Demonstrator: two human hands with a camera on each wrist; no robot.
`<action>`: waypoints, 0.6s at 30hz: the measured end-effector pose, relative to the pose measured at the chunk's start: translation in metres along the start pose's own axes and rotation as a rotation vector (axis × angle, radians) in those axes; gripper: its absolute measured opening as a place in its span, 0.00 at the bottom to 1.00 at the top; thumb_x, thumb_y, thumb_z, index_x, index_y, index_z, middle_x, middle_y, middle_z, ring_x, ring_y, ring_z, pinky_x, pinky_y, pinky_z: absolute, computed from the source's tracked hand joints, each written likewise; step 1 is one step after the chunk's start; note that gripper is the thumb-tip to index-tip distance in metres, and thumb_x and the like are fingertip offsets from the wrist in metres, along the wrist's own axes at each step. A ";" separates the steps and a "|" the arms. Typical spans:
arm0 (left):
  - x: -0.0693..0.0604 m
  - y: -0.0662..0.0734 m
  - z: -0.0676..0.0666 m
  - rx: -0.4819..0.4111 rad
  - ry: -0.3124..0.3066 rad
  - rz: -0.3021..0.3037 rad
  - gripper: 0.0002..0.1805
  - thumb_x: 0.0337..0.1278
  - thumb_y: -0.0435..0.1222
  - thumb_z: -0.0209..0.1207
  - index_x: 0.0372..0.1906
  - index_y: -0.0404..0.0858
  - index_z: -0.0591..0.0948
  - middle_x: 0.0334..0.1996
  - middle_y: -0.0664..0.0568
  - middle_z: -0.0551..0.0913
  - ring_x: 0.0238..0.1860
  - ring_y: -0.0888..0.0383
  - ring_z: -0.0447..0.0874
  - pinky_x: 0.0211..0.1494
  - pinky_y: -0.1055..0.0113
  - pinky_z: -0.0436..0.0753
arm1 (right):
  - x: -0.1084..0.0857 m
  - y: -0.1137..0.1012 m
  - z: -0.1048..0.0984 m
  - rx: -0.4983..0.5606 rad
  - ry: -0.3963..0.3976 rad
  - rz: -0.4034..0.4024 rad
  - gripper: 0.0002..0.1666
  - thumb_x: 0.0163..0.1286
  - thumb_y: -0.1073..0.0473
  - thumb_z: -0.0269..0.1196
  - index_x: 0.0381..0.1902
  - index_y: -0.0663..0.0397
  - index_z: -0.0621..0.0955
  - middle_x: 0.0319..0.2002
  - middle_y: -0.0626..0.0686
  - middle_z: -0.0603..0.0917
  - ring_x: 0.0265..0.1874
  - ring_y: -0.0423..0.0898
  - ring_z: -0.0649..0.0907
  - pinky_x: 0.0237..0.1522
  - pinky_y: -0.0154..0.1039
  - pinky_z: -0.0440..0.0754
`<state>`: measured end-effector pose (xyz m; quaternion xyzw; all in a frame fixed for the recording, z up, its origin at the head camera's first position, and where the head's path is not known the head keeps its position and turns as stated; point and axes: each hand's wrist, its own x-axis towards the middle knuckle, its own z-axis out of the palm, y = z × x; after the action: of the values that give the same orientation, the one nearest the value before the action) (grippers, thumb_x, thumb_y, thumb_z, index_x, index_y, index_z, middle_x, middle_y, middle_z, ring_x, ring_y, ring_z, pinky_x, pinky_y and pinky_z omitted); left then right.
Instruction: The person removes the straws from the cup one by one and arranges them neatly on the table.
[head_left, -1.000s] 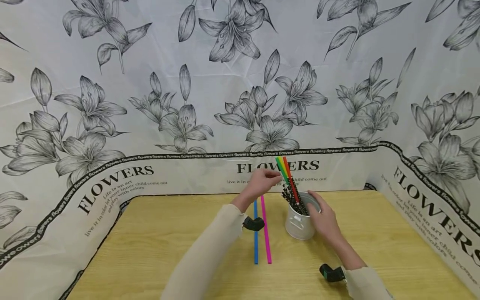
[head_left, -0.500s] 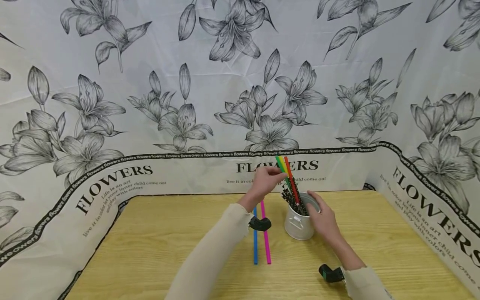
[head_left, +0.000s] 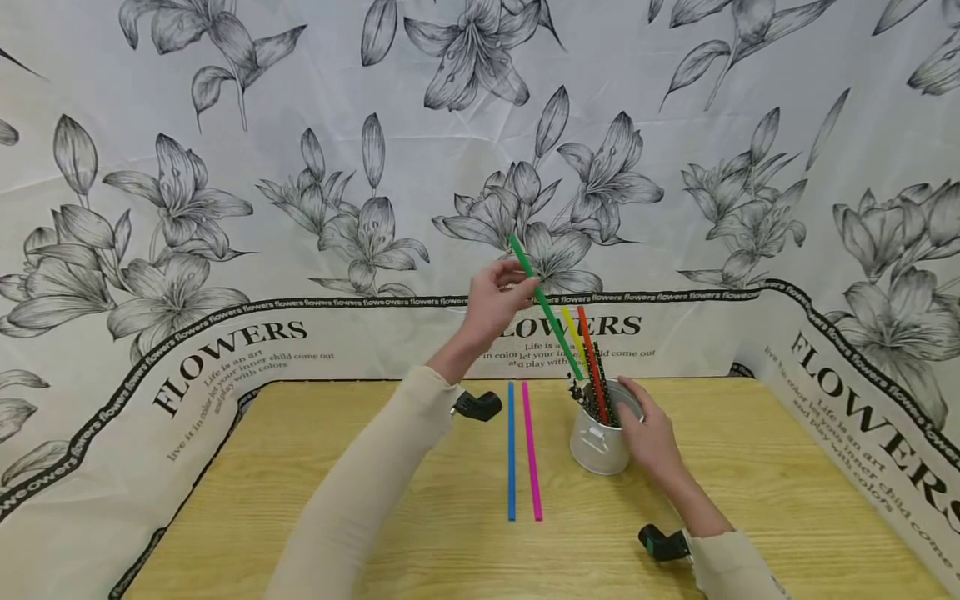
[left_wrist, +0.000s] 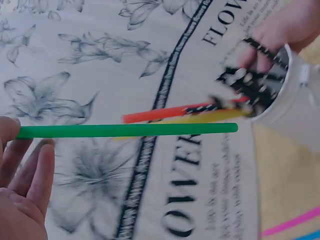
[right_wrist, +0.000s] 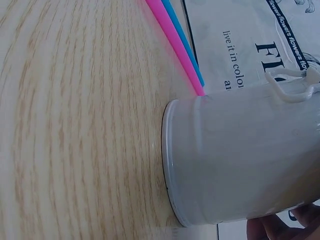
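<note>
My left hand is raised above the back of the table and pinches a green straw near its upper end. In the left wrist view, the straw's far end shows in full, outside the bucket. A small white bucket stands upright on the table. My right hand holds its right side at the rim, thumb over the edge. Inside lean a yellow straw, a red straw and several black straws with white dots. Their lower ends are hidden.
Left of the bucket, a blue straw and a pink straw lie side by side on the wooden table. A white cloth with printed flowers hangs behind the table and along its sides.
My left hand has drawn the green straw up and to the left, away from the yellow and red ones. The right hand stays on the bucket.
</note>
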<state>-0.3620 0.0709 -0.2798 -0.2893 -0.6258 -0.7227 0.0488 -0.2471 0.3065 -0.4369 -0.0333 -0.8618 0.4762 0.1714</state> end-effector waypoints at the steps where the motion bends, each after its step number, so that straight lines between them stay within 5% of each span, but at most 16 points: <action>1: 0.003 0.008 -0.006 -0.011 0.007 0.029 0.17 0.63 0.27 0.60 0.54 0.26 0.73 0.43 0.36 0.81 0.40 0.48 0.85 0.45 0.58 0.84 | 0.000 0.000 0.000 -0.001 -0.004 0.003 0.30 0.77 0.54 0.47 0.74 0.48 0.62 0.66 0.70 0.66 0.61 0.67 0.69 0.57 0.63 0.69; 6: 0.009 0.057 -0.033 -0.065 0.052 0.083 0.11 0.60 0.24 0.60 0.43 0.30 0.71 0.35 0.41 0.80 0.37 0.50 0.85 0.44 0.55 0.84 | -0.004 -0.001 -0.002 -0.013 -0.010 0.017 0.30 0.78 0.53 0.46 0.75 0.47 0.60 0.67 0.70 0.65 0.62 0.68 0.67 0.59 0.65 0.66; 10: 0.008 0.083 -0.055 -0.013 0.028 0.078 0.05 0.61 0.24 0.60 0.38 0.31 0.74 0.35 0.44 0.79 0.34 0.53 0.84 0.45 0.55 0.84 | -0.007 -0.001 -0.004 -0.026 -0.011 0.013 0.30 0.78 0.53 0.45 0.75 0.48 0.60 0.67 0.71 0.65 0.62 0.70 0.67 0.57 0.67 0.66; 14: 0.002 0.091 -0.078 0.063 -0.012 0.031 0.03 0.62 0.25 0.59 0.39 0.29 0.78 0.36 0.44 0.80 0.34 0.54 0.84 0.45 0.55 0.84 | -0.005 -0.003 -0.002 -0.018 -0.019 0.000 0.30 0.78 0.53 0.46 0.75 0.47 0.59 0.67 0.70 0.64 0.63 0.70 0.66 0.58 0.68 0.65; 18: -0.009 0.076 -0.092 0.144 -0.034 -0.071 0.05 0.64 0.27 0.59 0.42 0.28 0.79 0.38 0.43 0.80 0.36 0.52 0.84 0.46 0.56 0.84 | -0.005 -0.005 -0.002 -0.026 -0.019 -0.004 0.30 0.78 0.53 0.46 0.75 0.46 0.60 0.67 0.70 0.65 0.63 0.70 0.66 0.59 0.67 0.65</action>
<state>-0.3541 -0.0338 -0.2218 -0.2748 -0.6869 -0.6720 0.0332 -0.2413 0.3044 -0.4332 -0.0293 -0.8696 0.4649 0.1638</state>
